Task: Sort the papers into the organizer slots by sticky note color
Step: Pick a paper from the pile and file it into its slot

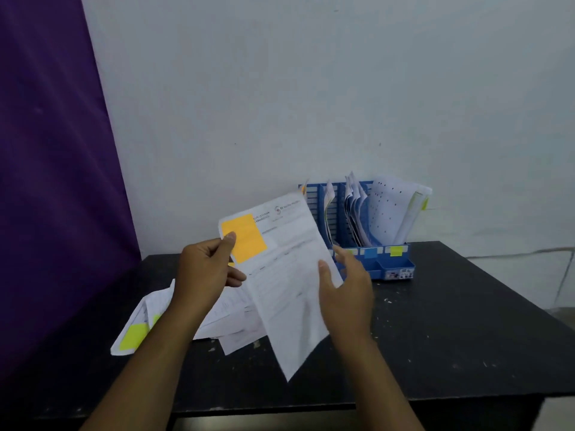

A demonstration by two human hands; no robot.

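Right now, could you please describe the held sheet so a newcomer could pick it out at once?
Above the black table, in front of the blue organizer, the left hand and right hand hold up one printed sheet. Unlike the flat pile with a yellow note, it carries an orange sticky note at its top left corner.

A black table (441, 337), flecked with white, is spread beneath the left hand (205, 269). A purple curtain (46, 181) is hung to its left; a pale wall (280, 88) is seen beyond it.
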